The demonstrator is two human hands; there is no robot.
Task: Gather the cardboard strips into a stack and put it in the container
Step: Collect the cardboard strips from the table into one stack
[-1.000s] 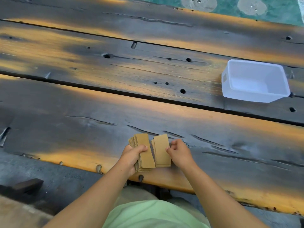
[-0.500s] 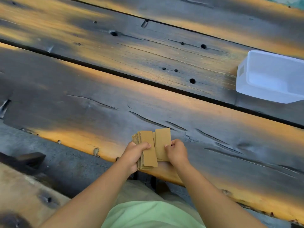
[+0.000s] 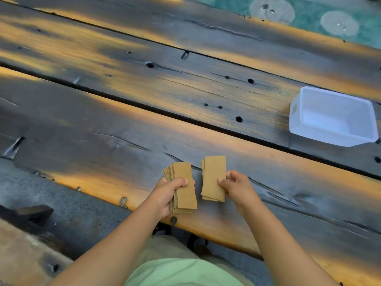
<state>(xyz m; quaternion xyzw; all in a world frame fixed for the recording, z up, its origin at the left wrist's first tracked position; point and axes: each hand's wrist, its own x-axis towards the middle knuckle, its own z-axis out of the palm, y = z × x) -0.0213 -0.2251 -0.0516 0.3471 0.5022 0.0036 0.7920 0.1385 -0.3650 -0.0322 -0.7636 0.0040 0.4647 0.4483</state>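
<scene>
A person is sorting cardboard strips at the near edge of a weathered wooden table (image 3: pixel 103 145), holding one bundle in each hand. The left hand (image 3: pixel 169 193) is wrapping its fingers and thumb around the thicker, slightly fanned bundle (image 3: pixel 183 186), while the right hand (image 3: pixel 237 186) is pinching a thinner bundle (image 3: pixel 213 178) between thumb and fingertips. The two bundles are sitting just beside each other with a narrow gap between them, not yet joined. The white container (image 3: pixel 294 120) is waiting empty, well apart, toward the far right of the table. Merging the bundles cleanly likely means laying the thinner one flat on the thicker, then tapping the long and short edges square against the wood so no strip is sticking out. A firm grip across the middle should keep the curled strips from sliding during the carry to the container.
</scene>
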